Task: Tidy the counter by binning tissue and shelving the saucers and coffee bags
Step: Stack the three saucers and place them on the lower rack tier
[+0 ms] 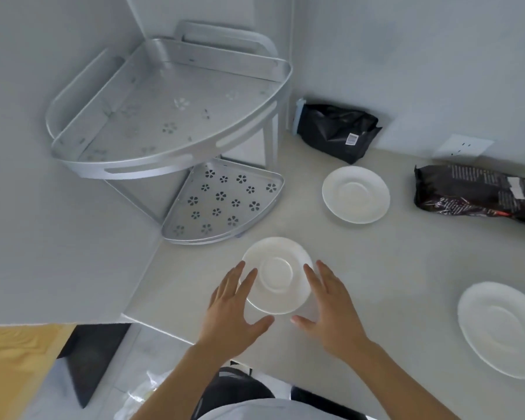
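A white saucer lies on the pale counter just in front of the corner shelf. My left hand and my right hand flank it with fingers spread, their tips at its left and right rims; whether they touch it is unclear. A second saucer lies further back, a third at the right edge. One black coffee bag leans against the back wall, another lies flat at the right. The two-tier metal corner shelf holds nothing.
The shelf's lower tier sits at counter level with perforated flower holes. A wall socket is behind the bags. Below the counter edge, a dark bin with a plastic liner stands by my body. A wall closes off the left.
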